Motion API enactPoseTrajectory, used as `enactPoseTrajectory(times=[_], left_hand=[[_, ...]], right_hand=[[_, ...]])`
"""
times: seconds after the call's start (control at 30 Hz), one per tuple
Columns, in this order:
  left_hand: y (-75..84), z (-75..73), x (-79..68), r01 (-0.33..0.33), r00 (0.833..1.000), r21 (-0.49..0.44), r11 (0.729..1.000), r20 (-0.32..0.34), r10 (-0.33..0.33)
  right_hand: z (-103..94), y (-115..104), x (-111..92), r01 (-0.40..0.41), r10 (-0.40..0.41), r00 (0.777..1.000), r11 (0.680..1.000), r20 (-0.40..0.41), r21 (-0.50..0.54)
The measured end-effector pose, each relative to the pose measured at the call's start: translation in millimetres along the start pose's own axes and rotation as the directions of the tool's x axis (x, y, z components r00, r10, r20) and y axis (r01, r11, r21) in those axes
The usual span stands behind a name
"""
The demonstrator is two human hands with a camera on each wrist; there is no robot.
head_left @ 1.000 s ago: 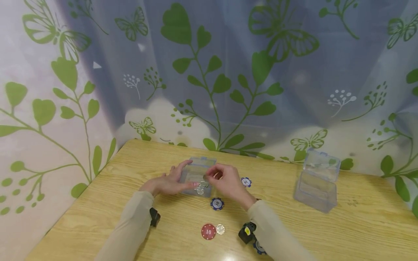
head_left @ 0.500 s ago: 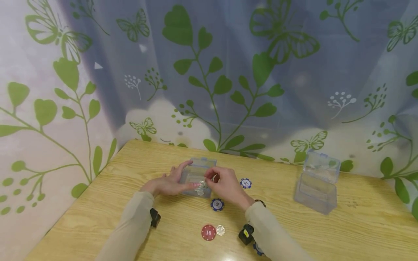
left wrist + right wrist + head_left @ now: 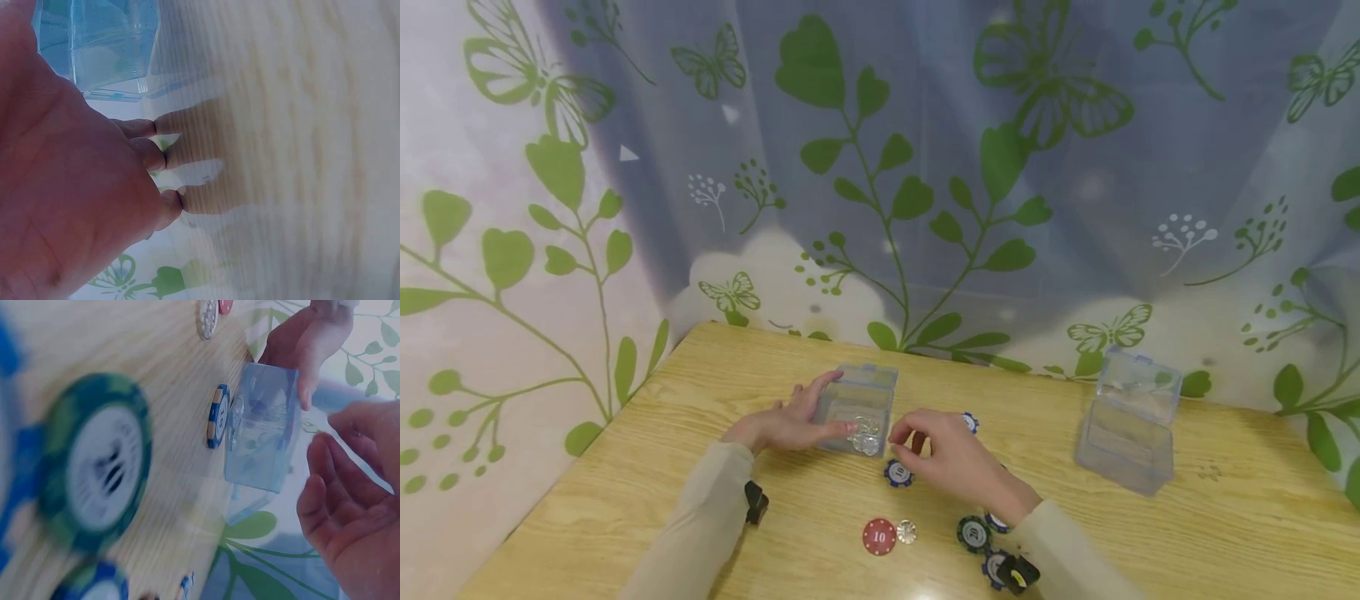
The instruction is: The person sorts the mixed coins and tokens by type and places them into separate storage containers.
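My left hand (image 3: 786, 423) holds a clear plastic box (image 3: 848, 398), its thumb across the near part and its index finger along the left side. In the left wrist view, several of its fingertips (image 3: 172, 206) rest on the table. Inside the open-lidded box lie shiny clear tokens (image 3: 866, 443). My right hand (image 3: 958, 462) hovers just right of the box, fingers loosely bent. The right wrist view shows a gap between its thumb and fingers, with nothing in it. Below its fingertips lies a blue-and-white poker chip (image 3: 898, 473), marked 10, beside the box.
A second clear box (image 3: 1123, 454) stands at the right, lid up. A red chip (image 3: 879, 537) and a clear token (image 3: 907, 532) lie near the front. Under my right forearm are a green chip (image 3: 973, 534) and blue chips (image 3: 994, 570). A patterned curtain (image 3: 880, 167) hangs behind the table.
My right hand has moved from over the box back to the right and toward me, and no longer pinches a token. The tokens in the box show more plainly. My left hand stays put.
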State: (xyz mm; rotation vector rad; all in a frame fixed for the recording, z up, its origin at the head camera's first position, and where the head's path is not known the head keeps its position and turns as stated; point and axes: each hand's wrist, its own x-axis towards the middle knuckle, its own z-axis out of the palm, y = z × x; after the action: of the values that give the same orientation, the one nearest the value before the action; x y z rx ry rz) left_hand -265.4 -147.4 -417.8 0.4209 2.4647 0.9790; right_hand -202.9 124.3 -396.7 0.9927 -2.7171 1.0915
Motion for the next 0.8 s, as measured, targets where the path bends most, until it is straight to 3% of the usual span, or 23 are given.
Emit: enactPoseTrajectory(times=[0.27,0.4,0.8], left_hand=[[-1.6,1.3,-1.0,-0.007,1.000,-0.017,1.000,-0.013,0.007],[-3.8,2.7,0.4,-0.019,1.000,-0.024,1.000,-0.023,0.018],[0.9,5.1,-0.6,-0.015,1.000,-0.035,0.999,-0.027,0.015]], right_hand=[[-7.3,-1.6,-32.7,0.065,-0.060,0.979,0.998,0.194,-0.020],[-2.6,-0.8,-41.5,0.101,-0.088,0.969,0.994,0.232,-0.046],[6.5,-4.2,-47.0,0.095,-0.034,0.945,0.981,0.326,-0.171]])
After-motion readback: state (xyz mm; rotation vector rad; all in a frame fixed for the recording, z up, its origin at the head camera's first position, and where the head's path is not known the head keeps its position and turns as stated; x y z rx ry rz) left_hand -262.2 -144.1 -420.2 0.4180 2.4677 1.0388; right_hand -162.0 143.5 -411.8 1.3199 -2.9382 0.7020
